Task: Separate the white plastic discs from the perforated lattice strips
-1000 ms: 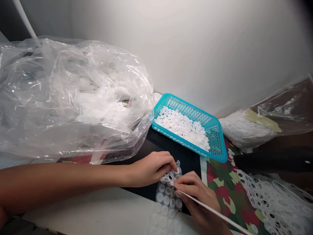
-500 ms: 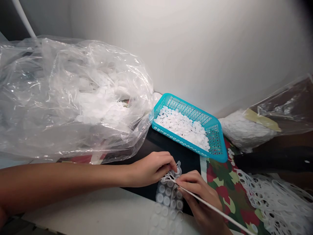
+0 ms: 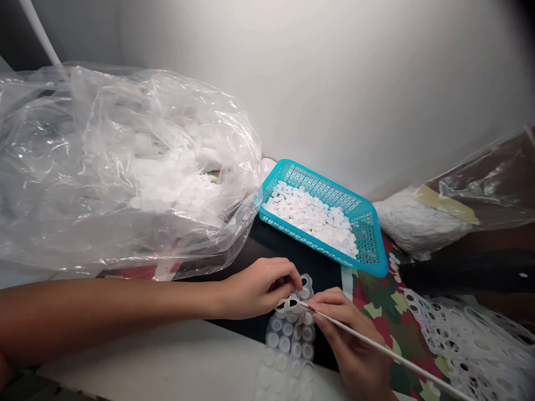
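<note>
A translucent sheet of round caps (image 3: 285, 343) lies over the black surface and the pale board at the bottom centre. My left hand (image 3: 271, 287) pinches the sheet's far part, where some ring-shaped holes show. My right hand (image 3: 353, 337) is closed round a thin white stick (image 3: 384, 349), whose tip touches the sheet beside my left fingertips. Beyond my hands sits a turquoise basket (image 3: 307, 240) holding many small white discs (image 3: 313, 217).
A large clear plastic bag (image 3: 83, 184) with white pieces fills the left. At the right are a filled bag (image 3: 422, 223) and a heap of empty ring sheets (image 3: 485, 345) on a camouflage-patterned cloth (image 3: 380, 312). A pale wall stands behind.
My right hand and the stick have shifted slightly right and up. The sheet's far end has opened out a little, while my left hand has hardly moved.
</note>
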`<state>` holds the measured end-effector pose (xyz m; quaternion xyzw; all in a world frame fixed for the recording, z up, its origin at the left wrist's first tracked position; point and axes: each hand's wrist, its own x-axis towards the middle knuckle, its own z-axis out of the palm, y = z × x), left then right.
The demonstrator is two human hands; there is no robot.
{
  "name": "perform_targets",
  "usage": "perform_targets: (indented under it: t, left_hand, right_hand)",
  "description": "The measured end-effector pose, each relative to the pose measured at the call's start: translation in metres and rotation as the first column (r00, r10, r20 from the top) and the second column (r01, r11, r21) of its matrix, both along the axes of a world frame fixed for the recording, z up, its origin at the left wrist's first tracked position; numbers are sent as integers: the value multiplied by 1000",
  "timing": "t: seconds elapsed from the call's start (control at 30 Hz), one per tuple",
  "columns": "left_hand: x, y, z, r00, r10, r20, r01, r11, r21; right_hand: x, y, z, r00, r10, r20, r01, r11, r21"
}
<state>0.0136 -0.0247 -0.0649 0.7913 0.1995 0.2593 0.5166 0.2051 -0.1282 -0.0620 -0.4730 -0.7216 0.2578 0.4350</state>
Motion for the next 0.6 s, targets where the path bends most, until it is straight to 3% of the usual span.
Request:
perform_targets:
  t: [0.27, 0.6]
  left_hand:
    - [-2, -1, 3, 1000, 10, -27, -12, 997, -73]
    - [-2, -1, 2, 999, 4, -38, -8, 996, -89]
  right_hand:
    - [4, 2, -1, 993, -113, 17, 112, 993, 48]
    - [5, 4, -2, 991, -126, 34, 123, 990, 64]
